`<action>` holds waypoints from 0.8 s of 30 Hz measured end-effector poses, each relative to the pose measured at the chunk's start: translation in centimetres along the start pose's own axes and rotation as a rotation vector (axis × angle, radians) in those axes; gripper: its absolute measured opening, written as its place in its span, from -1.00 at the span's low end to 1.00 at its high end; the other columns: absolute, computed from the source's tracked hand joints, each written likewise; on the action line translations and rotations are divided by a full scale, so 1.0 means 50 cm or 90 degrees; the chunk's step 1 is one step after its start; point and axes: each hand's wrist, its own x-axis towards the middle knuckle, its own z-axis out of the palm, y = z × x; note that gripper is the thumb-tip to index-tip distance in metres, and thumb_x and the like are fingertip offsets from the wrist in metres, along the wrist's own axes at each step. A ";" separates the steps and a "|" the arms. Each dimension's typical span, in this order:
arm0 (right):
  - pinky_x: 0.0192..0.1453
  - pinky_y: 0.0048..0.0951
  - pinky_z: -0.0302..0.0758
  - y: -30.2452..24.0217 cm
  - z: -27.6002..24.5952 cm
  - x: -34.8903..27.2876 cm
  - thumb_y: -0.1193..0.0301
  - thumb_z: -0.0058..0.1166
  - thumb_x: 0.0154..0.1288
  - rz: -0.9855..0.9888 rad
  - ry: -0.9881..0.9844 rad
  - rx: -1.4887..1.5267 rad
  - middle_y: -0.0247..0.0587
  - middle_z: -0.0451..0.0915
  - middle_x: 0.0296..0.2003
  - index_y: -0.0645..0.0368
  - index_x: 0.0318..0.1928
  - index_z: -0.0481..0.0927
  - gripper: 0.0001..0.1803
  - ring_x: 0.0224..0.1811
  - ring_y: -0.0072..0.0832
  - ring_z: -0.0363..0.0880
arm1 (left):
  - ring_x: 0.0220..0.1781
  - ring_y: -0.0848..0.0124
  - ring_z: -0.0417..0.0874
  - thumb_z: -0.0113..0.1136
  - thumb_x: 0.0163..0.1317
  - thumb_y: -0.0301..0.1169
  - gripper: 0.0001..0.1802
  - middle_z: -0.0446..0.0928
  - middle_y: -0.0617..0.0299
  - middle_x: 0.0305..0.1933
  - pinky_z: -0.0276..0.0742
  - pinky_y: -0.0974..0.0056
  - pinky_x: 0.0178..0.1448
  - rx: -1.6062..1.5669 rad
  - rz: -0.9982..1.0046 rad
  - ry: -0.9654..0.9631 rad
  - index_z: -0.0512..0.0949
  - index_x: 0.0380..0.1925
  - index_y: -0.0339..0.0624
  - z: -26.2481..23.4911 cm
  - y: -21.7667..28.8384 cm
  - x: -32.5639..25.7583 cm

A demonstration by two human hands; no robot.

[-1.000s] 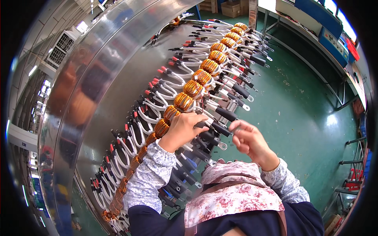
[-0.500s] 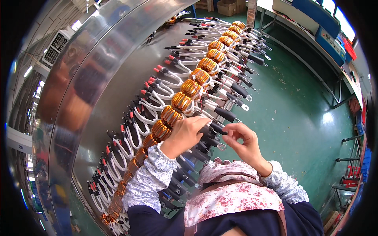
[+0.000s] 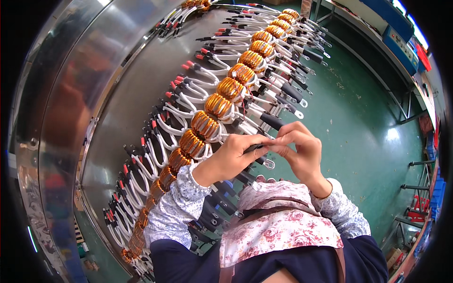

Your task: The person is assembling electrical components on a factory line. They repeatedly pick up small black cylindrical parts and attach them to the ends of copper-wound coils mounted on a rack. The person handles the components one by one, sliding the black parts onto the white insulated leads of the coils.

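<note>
Copper-wound coils (image 3: 218, 105) lie in a long curved row on the grey metal surface (image 3: 141, 94), their leads already sleeved, while the left hand (image 3: 234, 153) and right hand (image 3: 302, 151) pinch one black-sleeved lead (image 3: 257, 147) at mid-row, with nothing telling finished coils from pending ones.

The left hand (image 3: 234, 158) and right hand (image 3: 302, 151) hide most of the black-sleeved lead (image 3: 255, 148) between their fingertips.

It was a factory floor: a long metal bench (image 3: 132, 94) carried a row of copper coils (image 3: 218, 106) with wire leads, above green flooring (image 3: 358, 127) and blue machines (image 3: 401, 40).
</note>
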 end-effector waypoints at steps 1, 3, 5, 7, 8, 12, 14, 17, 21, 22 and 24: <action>-0.16 -0.55 0.48 -0.002 -0.001 0.000 0.65 0.26 0.05 0.046 0.040 0.105 -0.27 0.52 -0.23 0.26 -0.41 0.60 -0.90 -0.23 -0.53 0.56 | -0.27 0.47 0.64 0.15 0.25 -0.46 -0.77 0.65 0.07 -0.28 0.50 0.31 -0.20 -0.001 -0.011 -0.009 0.57 -0.12 -0.33 -0.001 0.000 0.000; -0.10 -0.56 0.49 -0.013 -0.001 0.006 0.66 0.19 0.11 0.133 0.119 0.317 -0.25 0.49 -0.14 0.28 -0.42 0.54 -0.91 -0.16 -0.51 0.58 | -0.28 0.46 0.65 0.16 0.26 -0.43 -0.78 0.65 0.08 -0.26 0.50 0.34 -0.20 -0.014 -0.005 0.012 0.59 -0.14 -0.31 -0.005 -0.004 0.001; -0.07 -0.58 0.54 -0.023 -0.031 0.011 0.65 0.02 0.21 0.272 0.138 0.490 -0.19 0.46 -0.06 0.25 -0.41 0.45 -0.92 -0.13 -0.43 0.61 | -0.29 0.46 0.65 0.19 0.24 -0.42 -0.78 0.66 0.09 -0.27 0.50 0.34 -0.22 0.047 0.051 0.060 0.60 -0.15 -0.28 -0.017 -0.022 0.005; -0.18 -0.62 0.56 -0.021 -0.064 0.005 0.63 -0.04 0.24 0.386 0.112 0.586 -0.17 0.49 -0.10 0.24 -0.38 0.43 -0.93 -0.21 -0.46 0.63 | -0.37 0.34 0.66 0.29 0.15 -0.39 -0.76 0.64 0.11 -0.34 0.50 0.27 -0.28 0.159 0.072 0.107 0.62 -0.19 -0.21 -0.033 -0.034 0.006; -0.25 -0.64 0.57 -0.018 -0.078 0.000 0.62 -0.07 0.25 0.428 0.084 0.612 -0.15 0.50 -0.11 0.23 -0.37 0.43 -0.94 -0.26 -0.47 0.63 | -0.39 0.29 0.65 0.31 0.12 -0.39 -0.76 0.63 0.11 -0.37 0.50 0.25 -0.30 0.239 0.079 0.118 0.62 -0.20 -0.20 -0.039 -0.045 0.002; -0.67 -0.78 0.27 -0.027 -0.073 -0.026 0.47 -0.04 0.35 0.590 -0.096 0.518 -0.27 0.55 -0.44 0.20 -0.27 0.45 -0.94 -0.65 -0.72 0.42 | -0.32 0.10 0.62 0.36 -0.05 -0.44 -0.72 0.58 0.10 -0.40 0.51 0.13 -0.26 0.381 0.059 0.126 0.61 -0.26 -0.16 -0.040 -0.078 -0.001; -0.62 -0.76 0.12 -0.010 -0.060 -0.048 0.32 -0.09 0.44 0.655 -0.198 0.430 -0.54 0.35 -0.61 0.20 -0.18 0.54 -0.78 -0.68 -0.82 0.13 | -0.38 0.11 0.62 0.36 0.03 -0.38 -0.75 0.59 0.07 -0.42 0.50 0.17 -0.29 0.382 0.092 0.140 0.60 -0.28 -0.20 -0.039 -0.085 0.006; -0.53 -0.67 0.16 -0.003 -0.037 -0.060 0.22 -0.22 0.51 0.668 -0.160 0.354 -0.61 0.18 -0.62 0.24 -0.19 0.58 -0.62 -0.60 -0.78 0.10 | -0.32 0.08 0.64 0.29 0.09 -0.44 -0.84 0.61 0.04 -0.37 0.51 0.17 -0.24 0.320 0.073 0.152 0.57 -0.36 -0.26 -0.036 -0.100 0.014; -0.39 -0.64 0.28 0.003 -0.018 -0.055 0.20 -0.22 0.51 0.516 -0.133 0.234 -0.57 0.27 -0.57 0.23 -0.22 0.57 -0.61 -0.50 -0.74 0.22 | -0.31 0.11 0.65 0.25 0.12 -0.47 -0.88 0.61 0.02 -0.38 0.51 0.20 -0.22 0.254 0.068 0.173 0.56 -0.38 -0.29 -0.038 -0.093 0.017; -0.40 -0.64 0.27 0.006 -0.014 -0.052 0.20 -0.22 0.51 0.513 -0.125 0.227 -0.57 0.28 -0.57 0.22 -0.24 0.57 -0.62 -0.50 -0.74 0.22 | -0.31 0.12 0.66 0.25 0.12 -0.47 -0.88 0.61 0.02 -0.38 0.51 0.20 -0.22 0.237 0.070 0.179 0.56 -0.38 -0.30 -0.039 -0.092 0.017; -0.41 -0.64 0.26 0.015 -0.006 -0.050 0.19 -0.21 0.50 0.507 -0.110 0.214 -0.57 0.29 -0.57 0.20 -0.26 0.56 -0.62 -0.50 -0.74 0.22 | -0.31 0.16 0.66 0.27 0.12 -0.45 -0.85 0.62 0.04 -0.36 0.52 0.23 -0.20 0.224 0.050 0.164 0.57 -0.37 -0.31 -0.042 -0.082 0.017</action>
